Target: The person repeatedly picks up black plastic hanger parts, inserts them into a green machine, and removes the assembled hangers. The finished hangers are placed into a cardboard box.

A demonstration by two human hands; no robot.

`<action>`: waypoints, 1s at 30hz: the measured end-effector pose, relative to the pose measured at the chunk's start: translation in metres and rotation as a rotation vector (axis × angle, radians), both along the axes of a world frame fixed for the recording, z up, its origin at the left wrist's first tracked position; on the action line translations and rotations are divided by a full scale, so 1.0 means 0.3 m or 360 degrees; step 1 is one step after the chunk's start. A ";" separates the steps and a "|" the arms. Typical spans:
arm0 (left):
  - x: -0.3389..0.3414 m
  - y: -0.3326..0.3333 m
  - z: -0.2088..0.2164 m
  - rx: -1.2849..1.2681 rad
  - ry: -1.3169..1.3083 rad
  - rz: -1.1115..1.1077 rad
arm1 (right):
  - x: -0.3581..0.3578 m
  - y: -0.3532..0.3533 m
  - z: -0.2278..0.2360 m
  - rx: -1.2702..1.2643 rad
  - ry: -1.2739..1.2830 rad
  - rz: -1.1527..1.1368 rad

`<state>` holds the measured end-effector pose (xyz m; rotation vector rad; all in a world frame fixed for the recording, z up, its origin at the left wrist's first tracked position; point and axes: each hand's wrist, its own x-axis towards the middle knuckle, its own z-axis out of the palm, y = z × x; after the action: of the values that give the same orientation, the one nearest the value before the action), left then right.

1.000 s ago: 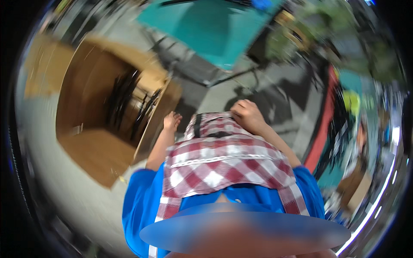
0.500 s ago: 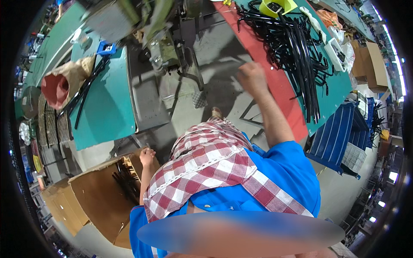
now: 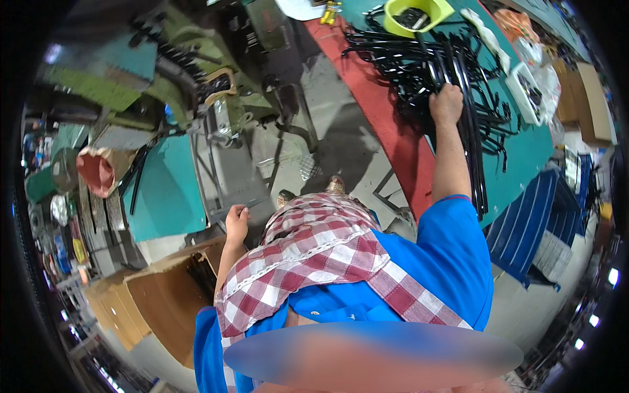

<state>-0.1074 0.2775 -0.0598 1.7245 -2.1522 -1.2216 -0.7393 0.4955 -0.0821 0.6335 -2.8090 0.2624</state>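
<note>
My right hand reaches over the right-hand table, its fingers closed round the long black tubes that lie lengthwise on top of a tangle of bent black tubes. How many tubes sit in the grip is hidden by the hand. My left hand hangs low near the checked apron, its fingers curled in and nothing visible in them. Below it stands an open cardboard box with dark rods inside.
A yellow-green tub of small dark parts and a white tray flank the pile. A machine stands ahead, left of centre. More black rods lie at the left table. Blue crates stand at right.
My right hand has moved right, from over the red table edge onto the black tubes, and closed there. My left hand has risen slightly. The view has shifted, showing more of the machine.
</note>
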 end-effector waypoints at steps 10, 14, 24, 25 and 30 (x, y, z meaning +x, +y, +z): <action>-0.097 -0.223 -0.099 0.0097 0.0076 -0.0283 | 0.101 0.056 0.191 -0.0523 -0.0025 0.0139; -0.181 -0.296 -0.086 0.0111 0.0094 -0.0432 | 0.108 0.085 0.294 -0.0719 0.0031 0.0290; -0.341 -0.302 -0.076 0.0222 0.0066 -0.0659 | 0.257 0.117 0.231 -0.0249 -0.0020 0.0159; -0.359 -0.293 -0.075 0.0229 0.0021 -0.0664 | 0.238 0.132 0.221 -0.0225 -0.0045 0.0091; -0.453 -0.225 -0.061 0.0178 -0.0092 -0.0779 | 0.127 0.184 0.151 -0.0210 0.0014 -0.0075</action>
<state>-0.2434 0.2100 -0.0782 1.3172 -2.6900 -1.4326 -0.7013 0.5506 -0.0370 0.5364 -2.7659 0.4306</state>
